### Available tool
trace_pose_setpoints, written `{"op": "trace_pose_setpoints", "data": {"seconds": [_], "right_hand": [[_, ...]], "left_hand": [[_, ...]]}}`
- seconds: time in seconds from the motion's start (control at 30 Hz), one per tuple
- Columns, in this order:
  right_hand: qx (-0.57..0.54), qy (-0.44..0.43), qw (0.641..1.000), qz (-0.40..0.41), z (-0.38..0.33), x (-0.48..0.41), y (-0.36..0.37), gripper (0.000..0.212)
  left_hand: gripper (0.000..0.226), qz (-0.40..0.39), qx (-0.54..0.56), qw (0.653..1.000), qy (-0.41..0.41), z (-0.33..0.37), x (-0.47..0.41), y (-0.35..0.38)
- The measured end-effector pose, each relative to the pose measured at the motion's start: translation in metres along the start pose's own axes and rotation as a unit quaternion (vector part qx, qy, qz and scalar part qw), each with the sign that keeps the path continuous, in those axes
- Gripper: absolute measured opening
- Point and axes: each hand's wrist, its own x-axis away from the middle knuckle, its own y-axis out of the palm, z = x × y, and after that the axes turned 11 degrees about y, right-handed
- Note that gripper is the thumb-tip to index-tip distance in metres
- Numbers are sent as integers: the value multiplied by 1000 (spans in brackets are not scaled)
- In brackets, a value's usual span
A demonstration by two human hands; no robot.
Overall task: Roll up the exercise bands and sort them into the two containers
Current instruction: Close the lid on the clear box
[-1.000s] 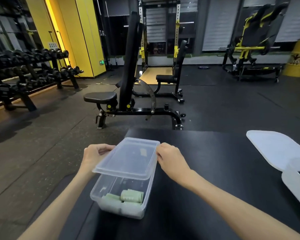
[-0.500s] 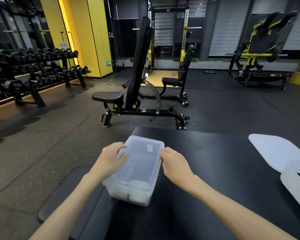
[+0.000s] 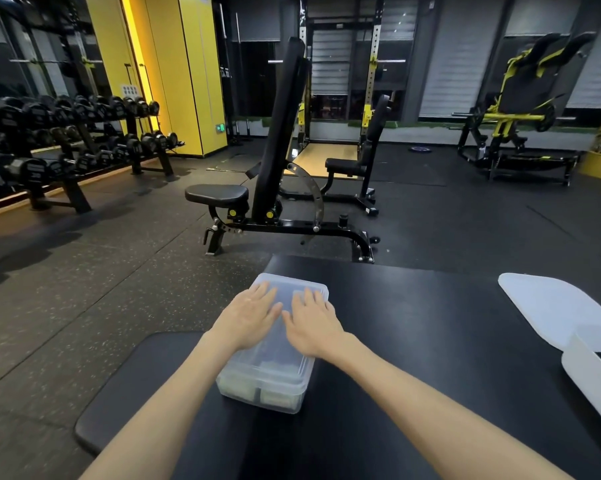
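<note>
**Lid closure on the clear box**

The left hand [image 3: 249,315] lay flat on the lid [image 3: 292,284] of the clear box [image 3: 275,393], fingers straight and slightly spread, pressing down. The box stood on the black padded top [image 3: 413,323], toward its left side. It was a rectangular tub of thin translucent plastic with rounded corners. Pale green rolled bands [image 3: 243,388] showed blurred through its near wall. The right hand [image 3: 311,322] pressed the same lid just beside the left, fingers likewise straight. On this evidence, the first box was filled and was being closed. Well apart to the right, a flat, smooth white lid [image 3: 548,306] lay off the open white box [image 3: 590,372]. The contents of that box could not be identified, and it remained to be closed.
</note>
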Motion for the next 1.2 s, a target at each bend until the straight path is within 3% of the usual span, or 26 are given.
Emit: {"op": "trace_pose_setpoints", "data": {"seconds": [0.1,0.23,0.43,0.63,0.77,0.9,1.03,1.1,1.13,1.2], "right_hand": [[-2,6,1000,-18,-4,3,1,56],[19,7,1000,-17,-8,8,0,59],[23,7,1000,-20,-9,10,4,60],[15,2,1000,-10,-8,9,12,60],[6,-4,1000,10,-6,11,13,59],[-24,-10,999,20,-9,14,12,56],[-35,-21,999,32,-4,15,-8,35],[-42,-26,997,52,7,19,-24,18],[-47,-26,997,62,14,21,-30,15],[-47,-24,995,85,33,25,-38,13]], "left_hand": [[29,34,-33,999,-28,0,3,2],[59,32,-86,995,42,3,4,9],[43,73,-93,993,29,-1,6,16],[35,27,-239,967,84,-3,6,14],[35,27,-237,967,88,3,8,13],[27,87,-134,986,51,4,9,13],[14,109,-122,986,-7,6,5,11],[18,130,-161,978,1,15,-3,5],[10,147,-182,972,15,23,-9,1],[15,171,-239,954,58,42,-21,-3]]}}
